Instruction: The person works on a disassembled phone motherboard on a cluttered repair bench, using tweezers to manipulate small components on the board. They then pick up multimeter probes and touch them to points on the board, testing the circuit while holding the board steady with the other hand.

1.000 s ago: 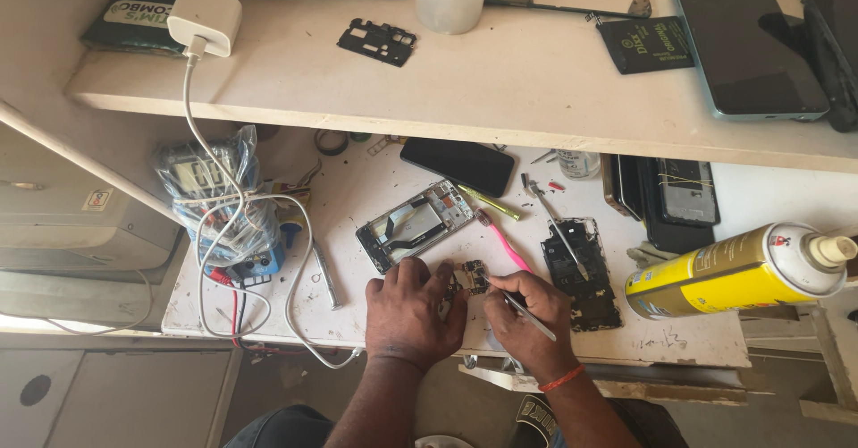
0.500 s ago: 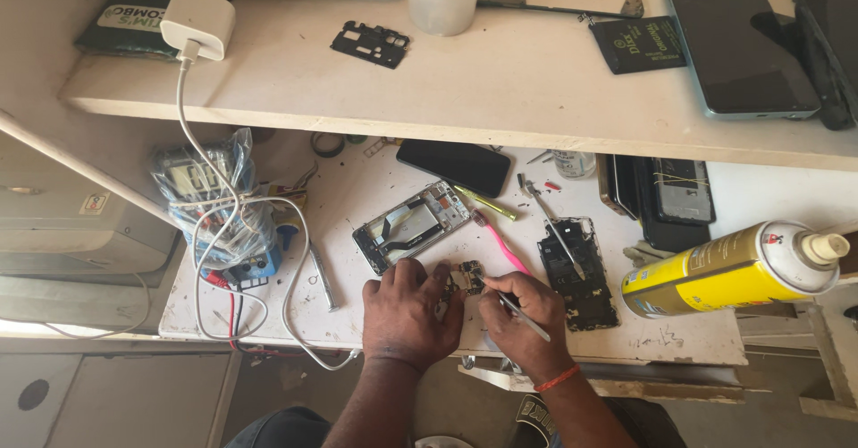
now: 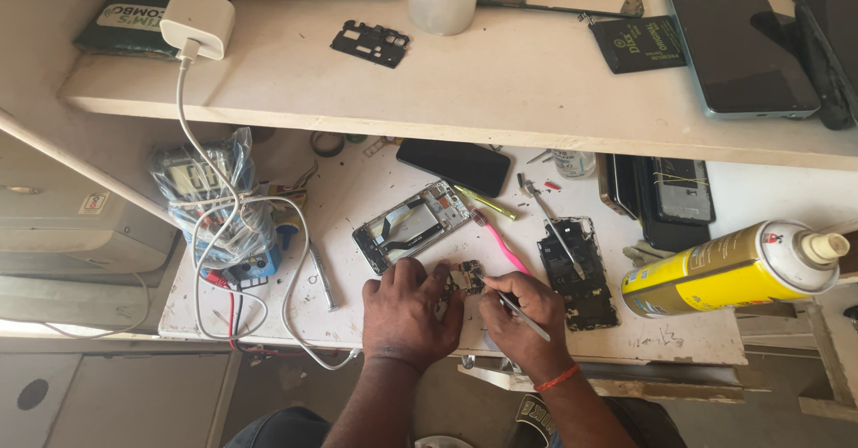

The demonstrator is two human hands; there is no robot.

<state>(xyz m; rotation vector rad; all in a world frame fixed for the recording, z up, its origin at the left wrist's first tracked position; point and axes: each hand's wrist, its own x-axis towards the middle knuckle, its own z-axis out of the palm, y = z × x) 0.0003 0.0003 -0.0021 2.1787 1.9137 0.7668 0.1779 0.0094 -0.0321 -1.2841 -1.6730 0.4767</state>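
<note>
**Steady hands on a small circuit board**

Nearest me, the left hand lies knuckles-up on the white bench, fingers curled down to pin a small circuit board against the surface. The right hand, just beside it, has its fingers closed around a thin metal tool, the tip angled at the board's edge. To do this well, I'd judge, the left should press flat so the board can't skid, and the tool should work in small, light strokes. Just beyond lie an opened phone frame and a pink brush. To the right a yellow spray can lies on its side; knocking it seems unlikely.
</note>
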